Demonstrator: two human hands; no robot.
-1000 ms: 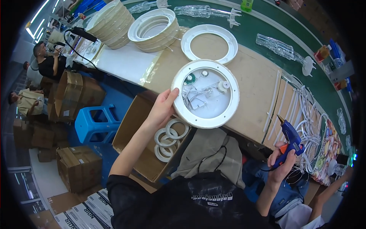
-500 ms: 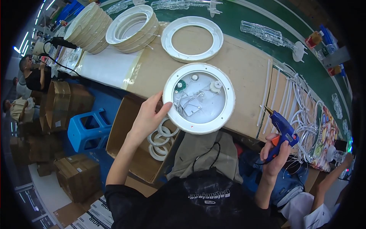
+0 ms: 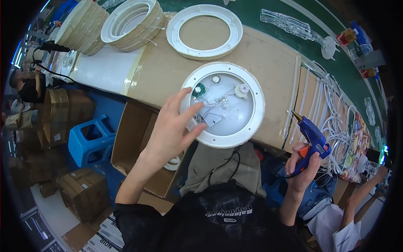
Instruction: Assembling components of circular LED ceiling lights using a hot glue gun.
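A round white housing (image 3: pixel 257 110) lies on the cardboard-covered bench in front of me. Inside it sit a green circular part (image 3: pixel 198 90), a white geared part (image 3: pixel 242 90), a small round metal piece (image 3: pixel 215 79) and thin wires. My left hand (image 3: pixel 170 126) hovers over the housing's left rim, fingers spread, holding nothing. To the right, my right hand (image 3: pixel 303 166) is wrapped around a blue glue gun (image 3: pixel 311 136) with an orange trigger. Its nozzle points up and left, beside the white strips and apart from the housing.
A white ring (image 3: pixel 176 46) lies beyond the housing, with stacked rings (image 3: pixel 138 29) at far left. White cables (image 3: pixel 336 122) heap at right. Clear plastic pieces (image 3: pixel 289 25) lie on the green surface. An open carton (image 3: pixel 130 138) and blue stool (image 3: pixel 90 138) stand left. Another person's arm (image 3: pixel 361 197) shows at right.
My left hand has lifted off the housing's rim and moved right over its left side, fingers spreading. The glue gun stays in my right hand, nearly unmoved. The whole view has shifted slightly.
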